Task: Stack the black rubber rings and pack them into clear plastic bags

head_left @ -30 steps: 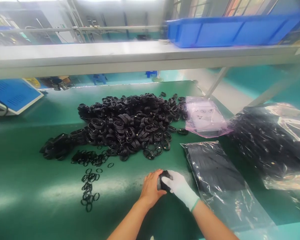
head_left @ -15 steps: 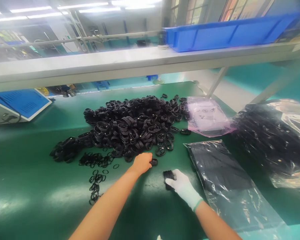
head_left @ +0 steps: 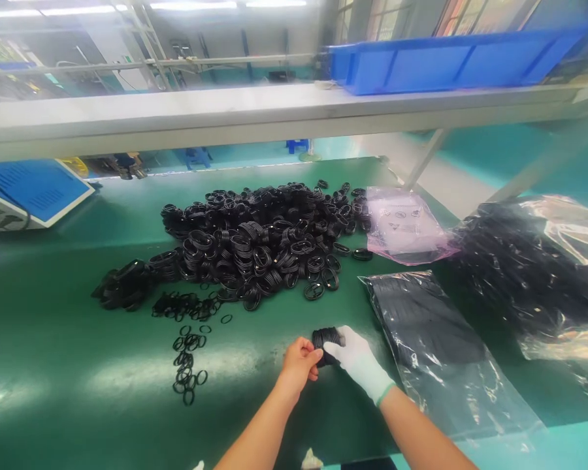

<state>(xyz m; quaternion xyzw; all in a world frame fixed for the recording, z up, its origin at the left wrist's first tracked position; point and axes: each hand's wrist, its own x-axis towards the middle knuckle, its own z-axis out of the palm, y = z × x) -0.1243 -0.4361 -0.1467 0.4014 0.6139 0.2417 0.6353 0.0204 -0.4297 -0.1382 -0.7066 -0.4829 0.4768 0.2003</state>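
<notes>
My right hand (head_left: 357, 359), in a white glove, is wrapped round a stack of coiled black cables (head_left: 325, 339) just above the table. At the stack's left side, my bare left hand (head_left: 298, 365) is closed, its thumb and fingers pinching the outermost coil, partly hidden by the fingers. Beyond both hands lies a large heap of coiled black cables (head_left: 255, 241). Small black rings (head_left: 189, 349), which look like rubber bands, are scattered to the left of my left hand. Right of my gloved hand lies a clear bag (head_left: 426, 320) with rows of black coils inside.
A pinkish plastic bag (head_left: 402, 225) lies beside the heap, and a larger clear bag (head_left: 534, 267) of black items bulges at the right. Above the green table (head_left: 78, 365) runs a white shelf (head_left: 200, 121) bearing a blue bin (head_left: 451, 62). A blue-and-white box (head_left: 39, 189) stands at left.
My left hand has come back from the heap's near edge, bringing a coiled cable to the stack. My right hand has stayed nearly in place, still gripping the stack, which looks wider.
</notes>
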